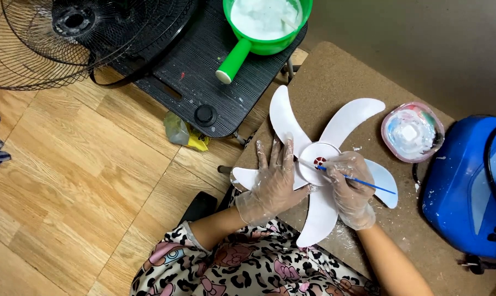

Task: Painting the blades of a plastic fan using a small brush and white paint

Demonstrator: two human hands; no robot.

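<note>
The white fan blade, a five-lobed propeller, lies flat on a brown board near the middle of the scene, right of the wooden floor. Its round hub carries a small red mark at the centre.

Left hand, in a clear disposable glove: lies flat and spread, palm down, on the left part of the blade, fingers pointing to the far side. It grasps nothing; it presses on the blade beside the hub.

Right hand, also gloved: curled around a thin blue brush in a writing grip. The handle runs out to the right over a blade lobe; the tip reaches the hub at the red mark.

Surroundings: just right of the blade, on the board, stands a small pink dish holding white paint. Far of the blade, a green scoop with a handle, filled with white liquid, rests on a black ribbed plastic base. At far left lies a black wire fan guard. A blue fan housing sits at the right edge. White flecks mark the board near the right hand. A patterned garment shows at the near edge.
</note>
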